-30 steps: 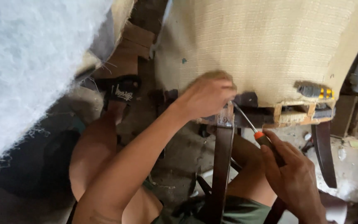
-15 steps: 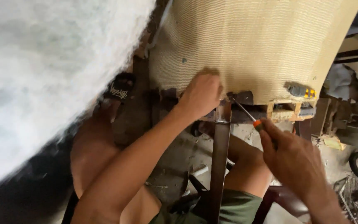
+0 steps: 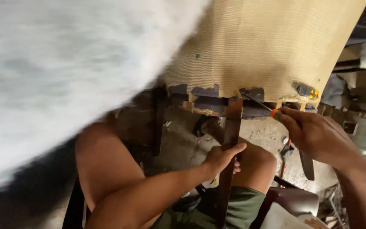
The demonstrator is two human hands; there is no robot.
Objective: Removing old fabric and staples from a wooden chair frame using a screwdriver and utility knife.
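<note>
We see our left hand [image 3: 222,157] wrapped around the dark chair leg [image 3: 229,148] while our right hand [image 3: 318,135] clasps an orange-handled screwdriver [image 3: 262,105] at the frame's lower edge, where woven fabric [image 3: 259,46] remains partly fastened.

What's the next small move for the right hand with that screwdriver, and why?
Probably lever the tip gently under the fabric edge. The right hand holds the orange-handled screwdriver with its tip at the lower edge of the woven tan fabric, where dark patches meet the wooden frame. The left hand grips the dark chair leg, bracing it.
</note>
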